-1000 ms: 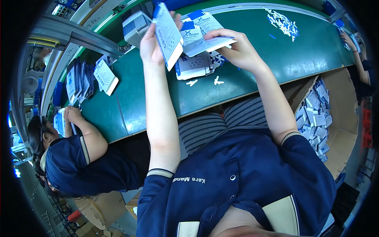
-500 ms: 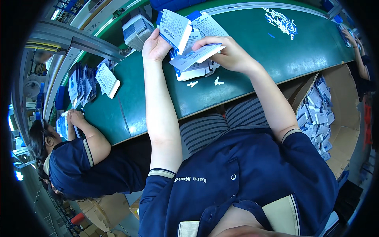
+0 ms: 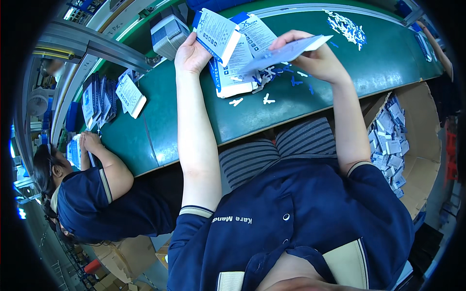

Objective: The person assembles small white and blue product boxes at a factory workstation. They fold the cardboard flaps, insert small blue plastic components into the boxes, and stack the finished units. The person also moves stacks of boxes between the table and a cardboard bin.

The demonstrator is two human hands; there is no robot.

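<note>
My left hand (image 3: 190, 58) grips the edge of a flat blue-and-white printed carton (image 3: 219, 35), held tilted over the table. Another flat carton (image 3: 289, 52) is pinched in my right hand (image 3: 320, 59); it is seen nearly edge-on and slightly blurred. Below and between the hands lie more flat cartons (image 3: 234, 77) on the green table (image 3: 204, 119). Small white and blue cardboard scraps (image 3: 272, 75) are scattered beside that pile and under my right hand.
Stacked flat cartons (image 3: 170, 40) stand at the back, beside a metal frame. More cartons (image 3: 104, 99) lie on the left, near a seated co-worker (image 3: 111, 194). Scraps (image 3: 347, 29) are heaped at the far right. A cardboard box (image 3: 422, 155) of cartons stands to my right.
My right hand has moved right, drawing its carton away from the one in my left hand. Blue and white scraps now show on the table beneath it. My left hand has barely moved.
</note>
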